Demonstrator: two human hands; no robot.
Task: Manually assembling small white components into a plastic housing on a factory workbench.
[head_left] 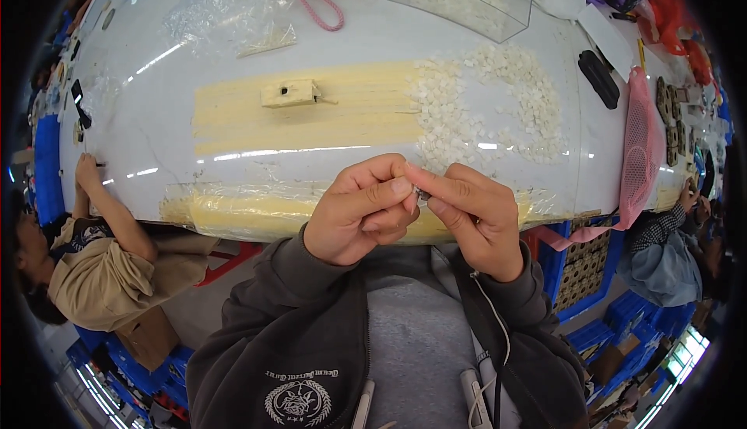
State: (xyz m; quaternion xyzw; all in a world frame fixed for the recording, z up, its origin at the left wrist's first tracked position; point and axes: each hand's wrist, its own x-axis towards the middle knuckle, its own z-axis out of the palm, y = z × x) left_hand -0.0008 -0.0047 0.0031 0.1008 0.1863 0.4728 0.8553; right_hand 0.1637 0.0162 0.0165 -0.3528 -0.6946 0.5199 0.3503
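My left hand [362,209] and my right hand [476,215] meet fingertip to fingertip above the near edge of the white table. Both are closed in a pinch. Between them shows a small dark piece [422,195], mostly hidden by the fingers, and its kind cannot be made out. It sits against the right thumb and index finger. What the left fingertips hold, if anything, is hidden. Beyond my hands, a small cream block [289,94] with a dark hole lies on strips of yellow tape [366,121]. Many small white pieces [447,110] are scattered to its right.
A clear plastic box [513,28] of white pieces stands at the back. A pink strap loop [331,24], clear plastic bags [222,12], a black case [598,80] and a pink mesh bag [644,141] lie around. People sit at both sides; blue crates [556,289] stand below the table.
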